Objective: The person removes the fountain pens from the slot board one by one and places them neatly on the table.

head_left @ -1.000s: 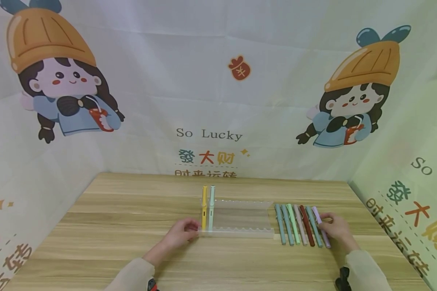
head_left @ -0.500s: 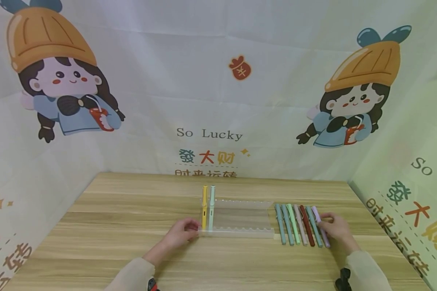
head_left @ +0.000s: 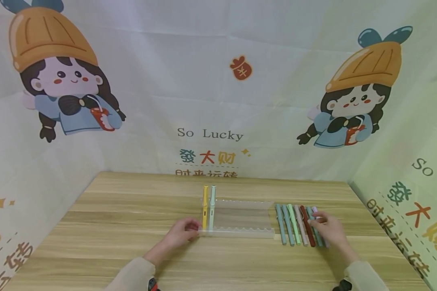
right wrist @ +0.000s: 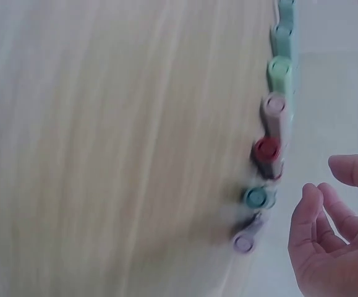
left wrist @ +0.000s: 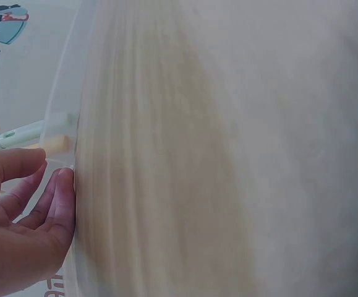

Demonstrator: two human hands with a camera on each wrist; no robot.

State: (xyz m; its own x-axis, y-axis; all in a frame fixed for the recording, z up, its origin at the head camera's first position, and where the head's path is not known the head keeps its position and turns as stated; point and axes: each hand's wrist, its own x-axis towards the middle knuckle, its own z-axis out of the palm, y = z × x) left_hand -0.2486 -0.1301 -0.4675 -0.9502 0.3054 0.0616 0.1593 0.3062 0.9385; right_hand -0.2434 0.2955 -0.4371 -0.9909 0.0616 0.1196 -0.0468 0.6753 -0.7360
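Observation:
My left hand (head_left: 182, 233) holds the left end of a clear pen rack (head_left: 244, 234), thumb and fingertips at its corner. Side by side at that end of the rack lie a yellow pen (head_left: 205, 212) and a mint pen (head_left: 212, 212). My right hand (head_left: 329, 230) hovers over the right end of a row of pens, thumb and fingers apart with nothing between them. Below it are a teal pen (right wrist: 257, 197) and a purple pen (right wrist: 244, 241), both partly hidden in the head view. A dark red pen (head_left: 308, 227) lies just left of these.
Further left in the row are a pink pen (head_left: 300, 227), a light green pen (head_left: 293, 227) and two blue-green pens, close to the rack's right end. The wooden table (head_left: 131, 202) backs onto a printed cloth (head_left: 160, 101).
My right hand has left the purple pen and shifted left above the teal one. The left hand stays at the rack, and the pens keep their places.

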